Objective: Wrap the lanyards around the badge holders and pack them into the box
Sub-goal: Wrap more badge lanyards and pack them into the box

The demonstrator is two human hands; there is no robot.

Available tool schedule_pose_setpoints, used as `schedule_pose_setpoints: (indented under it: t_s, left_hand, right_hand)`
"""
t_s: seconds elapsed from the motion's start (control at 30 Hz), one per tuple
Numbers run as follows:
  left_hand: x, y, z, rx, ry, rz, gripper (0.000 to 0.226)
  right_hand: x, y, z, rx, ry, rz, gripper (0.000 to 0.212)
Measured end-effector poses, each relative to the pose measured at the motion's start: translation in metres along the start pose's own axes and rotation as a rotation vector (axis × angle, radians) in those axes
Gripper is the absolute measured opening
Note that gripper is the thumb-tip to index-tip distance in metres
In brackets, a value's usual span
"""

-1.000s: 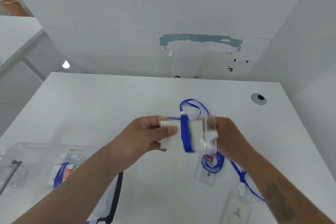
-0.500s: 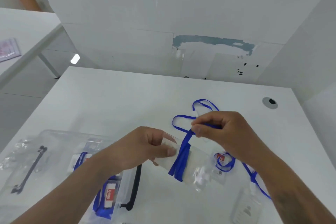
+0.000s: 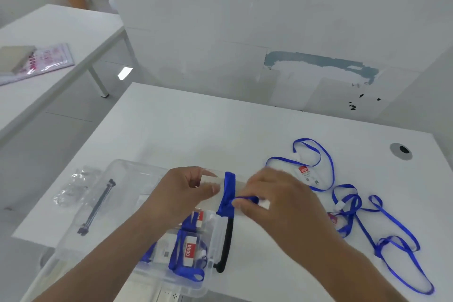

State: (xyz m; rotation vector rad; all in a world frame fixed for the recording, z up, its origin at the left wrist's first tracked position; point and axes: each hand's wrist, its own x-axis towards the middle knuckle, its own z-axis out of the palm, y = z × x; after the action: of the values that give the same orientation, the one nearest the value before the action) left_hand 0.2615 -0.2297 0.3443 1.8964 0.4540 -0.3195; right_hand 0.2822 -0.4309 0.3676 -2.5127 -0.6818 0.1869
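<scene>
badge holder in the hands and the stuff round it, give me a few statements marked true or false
1. Both hands hold the badge holder, which has blue lanyard wound around its middle. True: the left hand grips one end and the right hand pinches the lanyard.
2. The clear box holds no badges. False: wrapped badge holders with blue lanyards already lie inside it.
3. Loose blue lanyards lie on the table to the right of the hands. True.
4. The box's handle is red. False: it is black.
5. The held badge holder rests flat on the table. False: it is held up over the box's edge.
</scene>
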Motion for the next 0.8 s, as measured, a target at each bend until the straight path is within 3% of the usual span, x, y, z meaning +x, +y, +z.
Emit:
schedule_pose_setpoints:
  t_s: [0.13,0.37,0.5,0.57,0.8]
  left_hand:
    - [-0.007,-0.015,-0.031,-0.012,-0.099,-0.033,0.008]
    - [-0.004,-0.068,-0.079,-0.051,-0.004,-0.206,0.005]
    - [0.005,-0.099,-0.088,-0.09,0.195,-0.265,0.019]
    - [0.01,-0.112,-0.089,0.01,0.237,-0.237,0.021]
    - [0.037,-0.138,-0.082,0.365,0.121,-0.277,0.029]
  right_hand:
    - [0.027,-0.009,0.019,0.108,-0.102,0.088,0.018]
    - [0.054,-0.043,0.083,0.296,-0.217,0.161,0.007]
    - [0.069,-0.06,0.12,0.166,-0.228,0.177,0.011]
    - [0.076,-0.066,0.137,0.02,-0.232,0.172,0.015]
    - [0.1,-0.073,0.191,-0.161,-0.218,0.138,0.02]
